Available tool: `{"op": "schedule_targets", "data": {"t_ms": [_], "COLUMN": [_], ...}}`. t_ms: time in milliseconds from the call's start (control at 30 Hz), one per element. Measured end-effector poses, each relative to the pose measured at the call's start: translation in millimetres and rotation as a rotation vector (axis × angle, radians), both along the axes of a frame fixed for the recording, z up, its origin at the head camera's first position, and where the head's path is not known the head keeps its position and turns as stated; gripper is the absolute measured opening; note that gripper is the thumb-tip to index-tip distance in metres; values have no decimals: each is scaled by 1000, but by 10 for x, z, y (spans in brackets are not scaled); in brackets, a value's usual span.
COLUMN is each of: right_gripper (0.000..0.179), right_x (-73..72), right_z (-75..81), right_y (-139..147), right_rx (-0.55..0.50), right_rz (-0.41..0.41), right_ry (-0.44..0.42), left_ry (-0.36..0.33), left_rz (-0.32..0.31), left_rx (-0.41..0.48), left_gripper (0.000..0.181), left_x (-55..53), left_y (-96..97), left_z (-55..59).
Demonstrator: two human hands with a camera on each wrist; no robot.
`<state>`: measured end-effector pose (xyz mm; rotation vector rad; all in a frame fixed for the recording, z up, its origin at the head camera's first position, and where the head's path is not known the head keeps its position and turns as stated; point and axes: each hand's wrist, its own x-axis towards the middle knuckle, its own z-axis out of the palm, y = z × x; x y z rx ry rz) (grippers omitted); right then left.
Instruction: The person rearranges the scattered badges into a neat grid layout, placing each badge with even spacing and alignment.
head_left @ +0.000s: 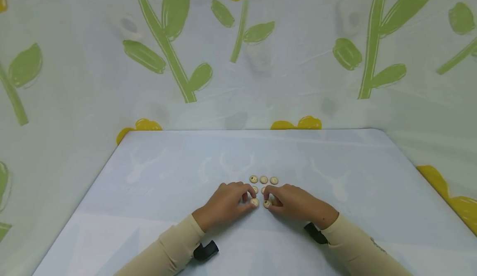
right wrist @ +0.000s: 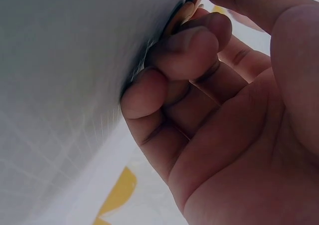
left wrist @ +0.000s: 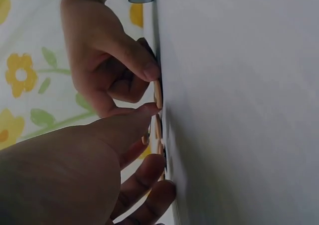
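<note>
Small round wooden discs with dark marks lie on the table in a tight grid. My left hand (head_left: 230,202) pinches the near-left disc (head_left: 254,202) between thumb and forefinger. Just right of it, my right hand (head_left: 296,201) holds the near-right disc (head_left: 267,204) by its edges, thumb and forefinger curled down. Beyond the hands, a row holds a left disc (head_left: 254,179), a middle disc (head_left: 263,180) and a right disc (head_left: 274,180). Between rows, another disc (head_left: 255,189) shows beside my left fingers; one by my right forefinger is partly covered. The right wrist view shows my curled fingers (right wrist: 184,55) at the tabletop.
The white table (head_left: 186,156) carries faint pale patterns and has a straight far edge. Behind it hangs a white cloth (head_left: 283,81) printed with green leaves and yellow flowers. Black wrist bands sit under the left sleeve (head_left: 167,247) and right sleeve (head_left: 357,247).
</note>
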<state>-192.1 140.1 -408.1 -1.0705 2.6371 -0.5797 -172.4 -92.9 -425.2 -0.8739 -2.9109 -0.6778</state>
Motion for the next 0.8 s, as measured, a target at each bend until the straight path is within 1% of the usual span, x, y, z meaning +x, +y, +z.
{"op": "schedule_targets", "data": {"t_ms": [167, 333, 533, 800], "right_gripper": [15, 15, 15, 16], "right_x": [16, 23, 37, 56], "right_z": [15, 29, 46, 20], "right_y": [-9, 13, 45, 68], "right_rx": [0, 11, 16, 16], "right_rz": [-8, -11, -21, -26], "right_ry": [0, -10, -18, -30], "left_ry": [5, -18, -21, -45], "left_rz": [-1, 2, 1, -2], "left_rx": [-2, 4, -9, -3], "left_gripper": [18, 19, 18, 18], "left_x": [11, 21, 21, 32], "left_y": [18, 39, 68, 77], "left_z": [1, 9, -4, -25]}}
